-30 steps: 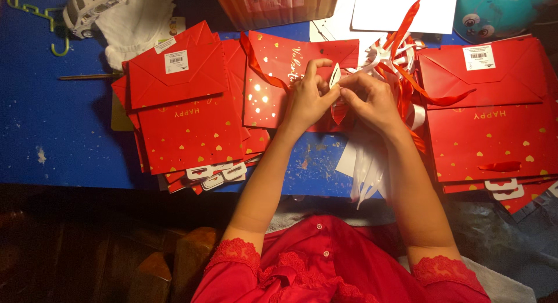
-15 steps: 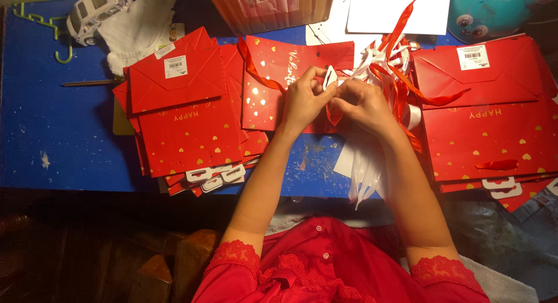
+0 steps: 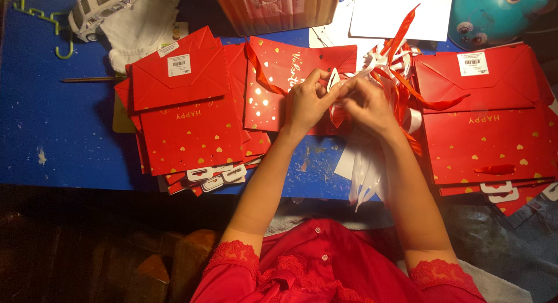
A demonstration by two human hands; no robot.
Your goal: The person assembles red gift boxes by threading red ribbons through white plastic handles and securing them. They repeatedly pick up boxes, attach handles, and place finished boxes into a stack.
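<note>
- Since a moment ago the two hands have barely shifted, staying pressed together over the middle bag; the view has only drifted a little
- Far left on the blue table lies a green plastic hook, with a white toy car and a crumpled white cloth just beside it near the back edge
- Next comes the left stack of flat red gift bags, gold hearts on them, a white barcode sticker on the top one and white card handles poking out at the near edge
- The left hand is curled shut, fingertips pinching a small white handle piece with red ribbon running through it
- Under both hands sits the middle red gift bag, lying flat at the table's centre, a red ribbon looping off its left corner
- The right hand is closed too, fingers meeting the left hand's at the same white piece; how firmly it grips I cannot tell
- Just right of the hands is a tangle of loose red ribbons and white handle pieces, white strips hanging over the near edge
- Behind lie white paper sheets and a cardboard box
- Far right rests the right stack of red gift bags, a teal toy above it
</note>
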